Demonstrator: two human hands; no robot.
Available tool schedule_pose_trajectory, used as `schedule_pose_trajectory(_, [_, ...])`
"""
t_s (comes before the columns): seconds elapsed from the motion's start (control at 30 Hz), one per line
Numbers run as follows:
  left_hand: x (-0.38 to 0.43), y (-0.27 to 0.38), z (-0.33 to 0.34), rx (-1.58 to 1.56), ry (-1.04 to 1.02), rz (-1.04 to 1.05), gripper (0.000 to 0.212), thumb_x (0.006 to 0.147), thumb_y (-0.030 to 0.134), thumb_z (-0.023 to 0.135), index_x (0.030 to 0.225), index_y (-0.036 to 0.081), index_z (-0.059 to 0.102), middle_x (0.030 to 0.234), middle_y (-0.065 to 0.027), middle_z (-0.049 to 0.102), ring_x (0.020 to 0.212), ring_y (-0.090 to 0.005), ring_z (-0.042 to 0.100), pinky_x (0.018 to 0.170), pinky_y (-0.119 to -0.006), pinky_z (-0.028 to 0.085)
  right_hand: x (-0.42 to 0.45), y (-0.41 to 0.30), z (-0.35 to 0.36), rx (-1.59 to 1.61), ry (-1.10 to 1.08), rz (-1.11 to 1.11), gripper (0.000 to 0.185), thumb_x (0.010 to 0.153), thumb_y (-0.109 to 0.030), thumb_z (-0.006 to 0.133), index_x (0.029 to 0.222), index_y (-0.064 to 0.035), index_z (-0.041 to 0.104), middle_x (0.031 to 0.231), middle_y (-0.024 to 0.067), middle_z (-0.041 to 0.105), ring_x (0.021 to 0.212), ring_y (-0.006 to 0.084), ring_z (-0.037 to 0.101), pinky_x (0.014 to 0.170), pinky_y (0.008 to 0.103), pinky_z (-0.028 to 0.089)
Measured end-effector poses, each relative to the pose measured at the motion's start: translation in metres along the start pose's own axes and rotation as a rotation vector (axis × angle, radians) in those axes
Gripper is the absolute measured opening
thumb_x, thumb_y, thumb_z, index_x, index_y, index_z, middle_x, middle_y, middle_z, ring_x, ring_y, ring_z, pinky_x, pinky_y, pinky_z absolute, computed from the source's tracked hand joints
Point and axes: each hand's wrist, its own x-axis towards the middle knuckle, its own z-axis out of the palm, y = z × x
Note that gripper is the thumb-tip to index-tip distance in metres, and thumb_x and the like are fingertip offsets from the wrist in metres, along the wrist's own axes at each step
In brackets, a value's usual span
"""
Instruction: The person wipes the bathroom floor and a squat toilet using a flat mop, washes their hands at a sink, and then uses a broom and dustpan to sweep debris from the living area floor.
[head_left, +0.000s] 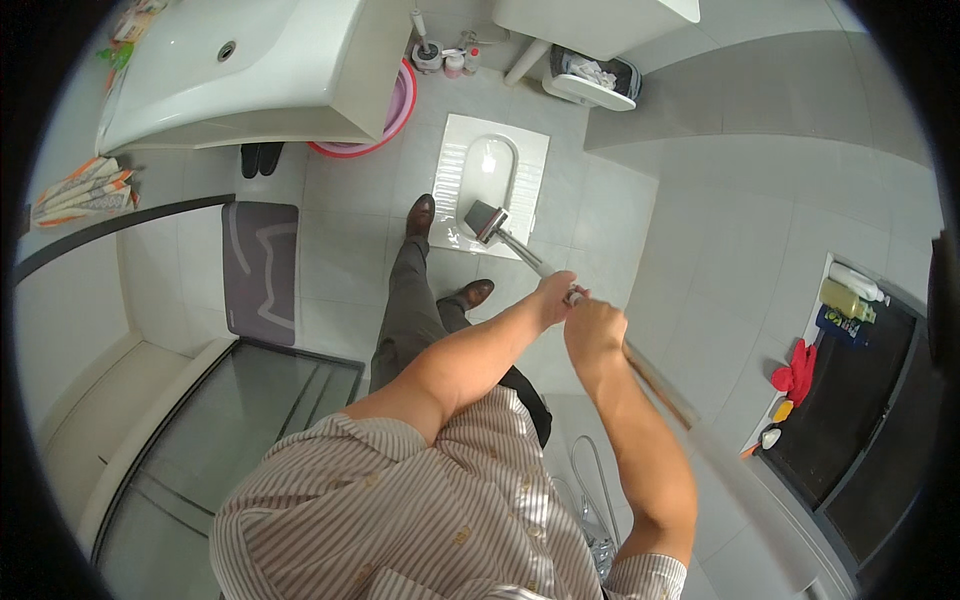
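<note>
Both hands grip the shaft of a sponge mop (525, 253). My left hand (555, 298) holds it lower down, nearer the head. Close behind it, my right hand (595, 330) is wrapped around the handle, which runs on past my right forearm, blurred toward its end. The mop's grey sponge head (481, 217) is over the near end of a white squat toilet (531, 176) set in the floor. Whether the sponge touches the porcelain, I cannot tell. My shoes stand on the tiles beside and in front of the pan.
A washbasin cabinet (367, 67) stands at upper left, with a pink basin (409, 90) beneath. Further back are a toilet brush (426, 52) and a lidded waste bin (592, 91). Glass shower panels (247, 390) lie left; bottles (844, 296) line the right window ledge.
</note>
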Motion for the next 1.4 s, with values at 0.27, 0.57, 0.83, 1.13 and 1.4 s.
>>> schedule_pose_trajectory(0.27, [-0.002, 0.002, -0.010, 0.330, 0.080, 0.189, 0.013, 0.080, 0.002, 0.046, 0.093, -0.001, 0.044, 0.080, -0.0131, 0.047, 0.061, -0.0210, 0.051, 0.059, -0.037, 0.055, -0.083, 0.005, 0.017, 0.045, 0.158, 0.125, 0.015, 0.082, -0.016, 0.051, 0.087, -0.0052, 0.061, 0.081, 0.0024, 0.060, 0.072, 0.0149, 0.063, 0.054, 0.0265, 0.051])
schedule_pose_trajectory(0.57, [0.040, 0.023, -0.002, 0.306, 0.032, 0.249, 0.017, 0.078, 0.000, 0.047, 0.094, -0.001, 0.042, 0.080, -0.0131, 0.043, 0.059, -0.0201, 0.048, 0.058, -0.039, 0.053, -0.229, 0.065, -0.016, -0.087, 0.239, 0.162, 0.006, 0.080, -0.013, 0.054, 0.077, -0.0084, 0.050, 0.069, 0.0022, 0.054, 0.063, 0.0148, 0.061, 0.052, 0.0229, 0.049])
schedule_pose_trajectory(0.83, [0.073, 0.053, -0.004, 0.341, 0.052, 0.270, 0.023, 0.078, -0.001, 0.044, 0.101, -0.003, 0.041, 0.083, -0.0165, 0.045, 0.053, -0.0203, 0.050, 0.056, -0.038, 0.055, -0.330, 0.101, -0.073, 0.006, -0.007, 0.131, 0.028, 0.086, -0.011, 0.048, 0.110, 0.0039, 0.051, 0.080, 0.0136, 0.059, 0.063, 0.0253, 0.062, 0.050, 0.0316, 0.052])
schedule_pose_trajectory(1.13, [0.055, 0.041, -0.001, 0.181, -0.024, 0.298, 0.034, 0.090, 0.015, 0.045, 0.116, -0.004, 0.034, 0.094, -0.0194, 0.049, 0.067, -0.0251, 0.057, 0.061, -0.042, 0.058, -0.312, 0.131, -0.053, 0.269, -0.125, 0.229, 0.016, 0.086, -0.016, 0.052, 0.088, -0.0011, 0.050, 0.071, 0.0169, 0.060, 0.062, 0.0331, 0.062, 0.051, 0.0385, 0.051])
schedule_pose_trajectory(1.4, [0.030, 0.020, -0.011, 0.489, 0.077, 0.384, 0.034, 0.089, 0.013, 0.043, 0.117, -0.006, 0.034, 0.098, -0.0183, 0.048, 0.072, -0.0264, 0.059, 0.062, -0.042, 0.058, -0.248, 0.127, -0.004, 0.383, 0.025, 0.134, 0.015, 0.078, -0.009, 0.059, 0.078, 0.0021, 0.050, 0.072, 0.0224, 0.058, 0.068, 0.0390, 0.058, 0.060, 0.0427, 0.049])
